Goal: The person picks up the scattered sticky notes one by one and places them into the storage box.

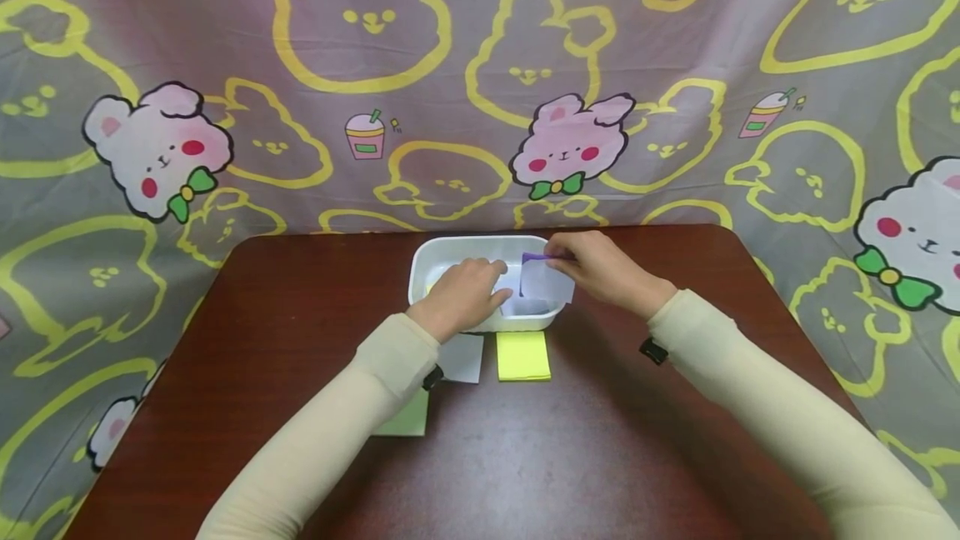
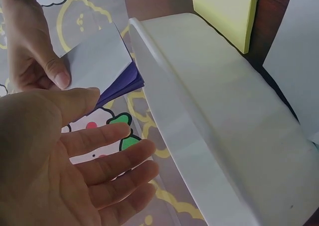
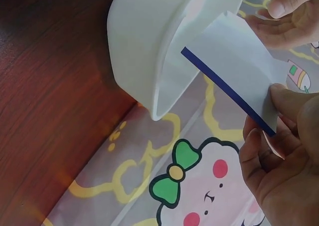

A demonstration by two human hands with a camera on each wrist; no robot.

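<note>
My right hand (image 1: 603, 269) pinches a sticky-note pad (image 1: 546, 280) by its edge, above the right end of a white plastic tray (image 1: 495, 323). The pad shows a whitish face, and its purple edge (image 3: 227, 90) is plain in the right wrist view. Over the tray's middle is my left hand (image 1: 461, 290), fingers spread (image 2: 107, 166) and holding nothing. Its thumb points toward the pad, with a small gap between them in the head view. Part of the tray's inside is hidden by my left hand; pale pieces show in it.
In front of the tray a yellow sticky-note pad (image 1: 523, 357) lies on the brown table (image 1: 600, 457). A whitish pad (image 1: 463, 358) and a pale green pad (image 1: 405, 419) are partly covered by my left arm. A patterned curtain (image 1: 465, 48) hangs behind the table.
</note>
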